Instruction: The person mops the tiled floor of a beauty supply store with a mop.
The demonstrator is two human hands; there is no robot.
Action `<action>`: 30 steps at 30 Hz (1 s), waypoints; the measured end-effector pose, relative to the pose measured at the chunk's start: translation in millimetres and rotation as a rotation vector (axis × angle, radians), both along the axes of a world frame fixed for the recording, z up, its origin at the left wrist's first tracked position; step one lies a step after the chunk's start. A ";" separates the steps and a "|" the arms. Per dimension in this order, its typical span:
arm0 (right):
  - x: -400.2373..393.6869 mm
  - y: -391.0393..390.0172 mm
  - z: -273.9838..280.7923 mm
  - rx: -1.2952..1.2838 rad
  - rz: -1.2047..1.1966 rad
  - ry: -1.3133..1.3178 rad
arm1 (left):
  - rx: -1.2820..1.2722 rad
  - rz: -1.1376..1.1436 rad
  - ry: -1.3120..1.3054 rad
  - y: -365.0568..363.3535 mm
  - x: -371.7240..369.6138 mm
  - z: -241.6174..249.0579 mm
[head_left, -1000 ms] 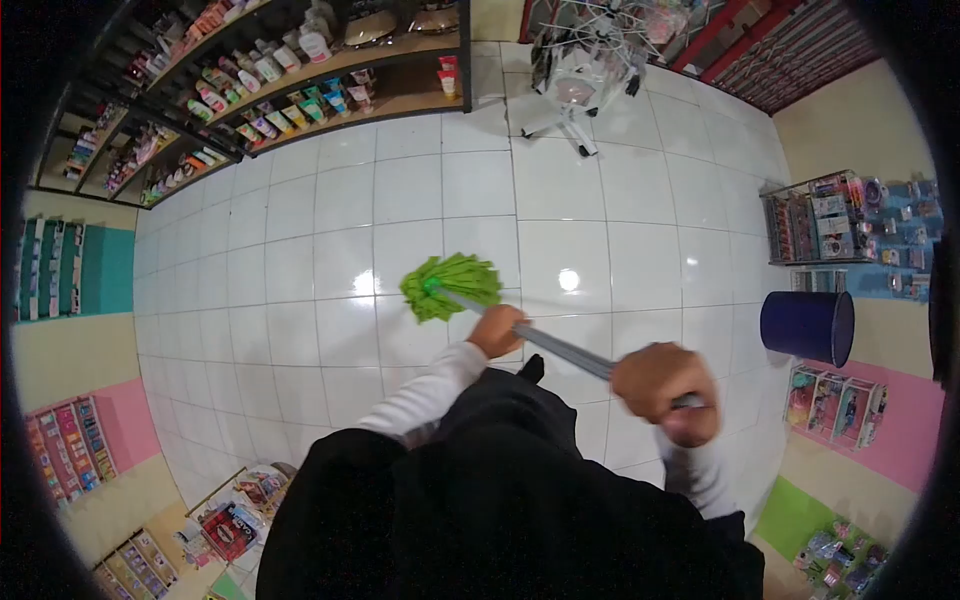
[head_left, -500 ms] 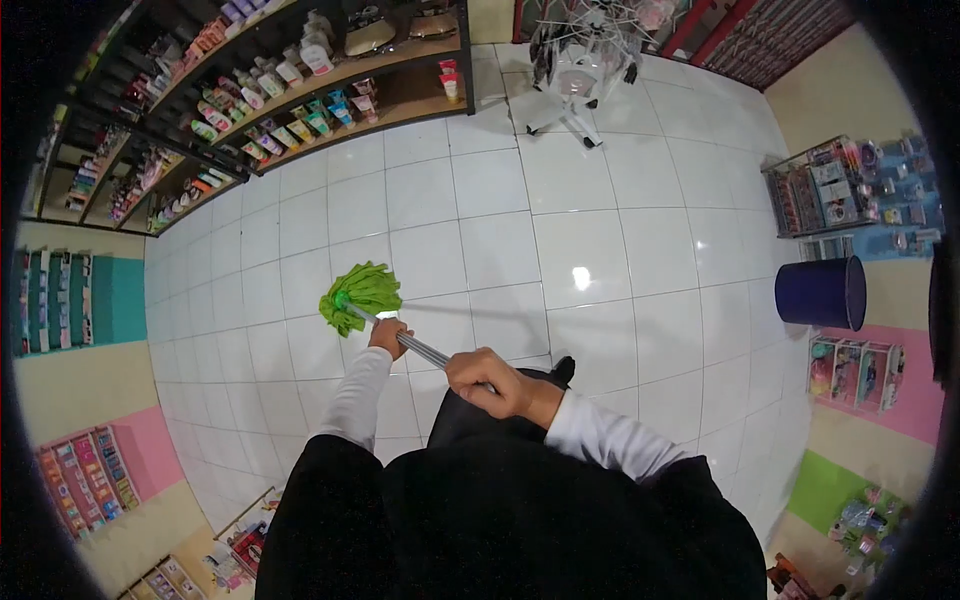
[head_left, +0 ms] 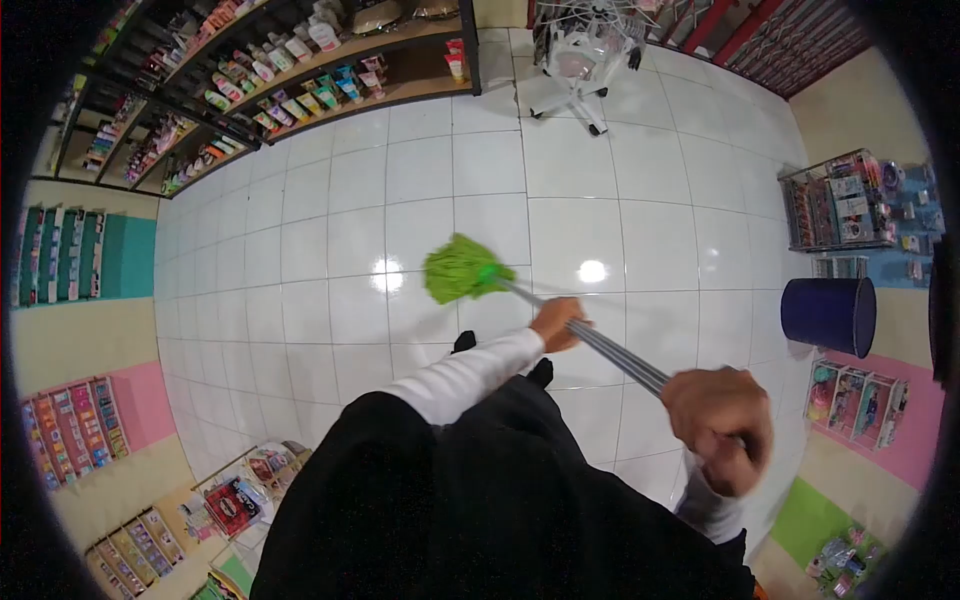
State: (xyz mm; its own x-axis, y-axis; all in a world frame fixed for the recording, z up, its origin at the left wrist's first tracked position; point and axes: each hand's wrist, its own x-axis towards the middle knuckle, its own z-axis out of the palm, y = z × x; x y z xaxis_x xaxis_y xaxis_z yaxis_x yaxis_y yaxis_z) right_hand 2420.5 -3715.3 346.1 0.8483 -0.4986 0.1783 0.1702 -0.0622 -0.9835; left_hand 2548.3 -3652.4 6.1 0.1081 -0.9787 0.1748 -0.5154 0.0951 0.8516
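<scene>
A mop with a green stringy head (head_left: 461, 270) rests on the white tiled floor (head_left: 330, 220). Its grey metal handle (head_left: 610, 347) slants from the head down to the right. My left hand (head_left: 557, 323) grips the handle lower down, closer to the mop head. My right hand (head_left: 722, 413) is closed around the handle's upper end, near the camera, and is blurred. Both arms wear white sleeves over a black garment.
A dark blue bucket (head_left: 830, 315) stands at the right by a wire rack of goods (head_left: 845, 205). Shelves of bottles (head_left: 300, 70) line the far left. A white stand (head_left: 580, 60) sits at the far middle. Product displays (head_left: 70, 435) line the left wall.
The mop head has swept from the left to the middle of the floor. My right hand has swung out to the right with the handle's end.
</scene>
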 end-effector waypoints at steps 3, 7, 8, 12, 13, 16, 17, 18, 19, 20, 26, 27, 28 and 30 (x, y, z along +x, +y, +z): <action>-31.1 -20.7 24.1 -0.086 0.157 0.143 | -0.117 -0.061 0.191 -49.6 -66.2 17.6; -33.2 -35.1 20.3 -0.291 0.238 0.307 | 0.010 -0.096 0.392 -101.6 -117.0 6.1; -30.7 -36.6 10.0 -0.332 0.288 0.323 | 0.080 -0.100 0.434 -109.4 -123.5 0.4; -28.5 -35.8 -32.6 -0.351 0.471 0.293 | 0.035 -0.212 0.318 -123.6 -121.5 -12.5; -27.9 -34.0 -35.3 -0.335 0.502 0.277 | -0.022 -0.214 0.316 -122.5 -122.3 -13.7; -34.5 -36.6 -24.2 -0.278 0.503 0.192 | -0.133 -0.254 0.259 -112.3 -118.0 -13.6; -34.4 -33.0 -19.5 -0.246 0.504 0.161 | -0.101 -0.239 0.267 -104.2 -113.3 -6.9; -33.4 -22.6 -17.6 -0.179 0.373 0.020 | -0.068 -0.223 0.272 -95.0 -108.3 0.4; -30.7 -13.3 -15.8 -0.108 0.243 -0.121 | -0.035 -0.206 0.276 -85.5 -102.2 7.9; -30.1 -20.4 -10.6 -0.018 0.427 -0.108 | 0.008 -0.180 0.249 -69.9 -88.9 23.9; 32.0 7.2 -1.3 0.204 0.795 -0.268 | 0.070 0.036 0.151 42.0 -6.5 40.8; 41.2 19.9 -6.0 0.236 0.757 -0.284 | 0.107 0.065 0.154 64.8 10.6 43.9; 50.8 35.2 -13.4 0.269 0.719 -0.300 | 0.085 0.070 0.137 89.1 28.0 43.3; 74.0 63.6 -17.8 0.246 0.649 -0.281 | 0.035 0.109 0.101 135.7 58.0 30.9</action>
